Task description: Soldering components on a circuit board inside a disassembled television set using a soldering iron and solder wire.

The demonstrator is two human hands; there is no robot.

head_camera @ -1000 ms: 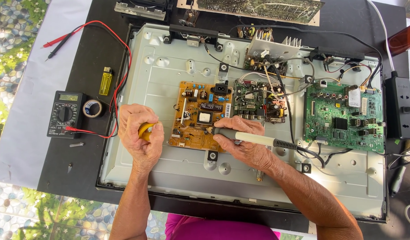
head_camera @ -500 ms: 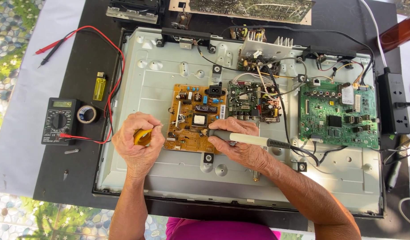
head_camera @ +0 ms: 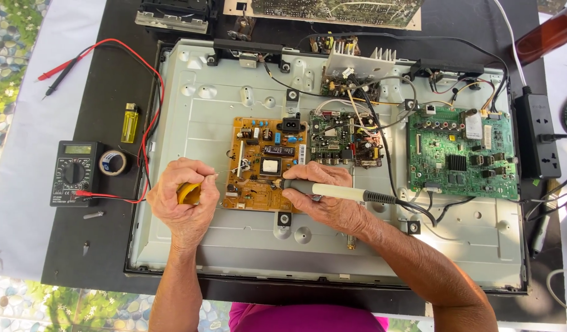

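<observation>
The right hand grips a pale-handled soldering iron, fingers wrapped around its shaft, the tip resting on the orange-brown circuit board mounted in the middle of the open television back panel. The left hand is clenched around a small yellow spool, just left of that board. A green circuit board sits well to the right. On the dark surface left of the panel lie a multimeter, a roll of tape and a yellow lighter.
</observation>
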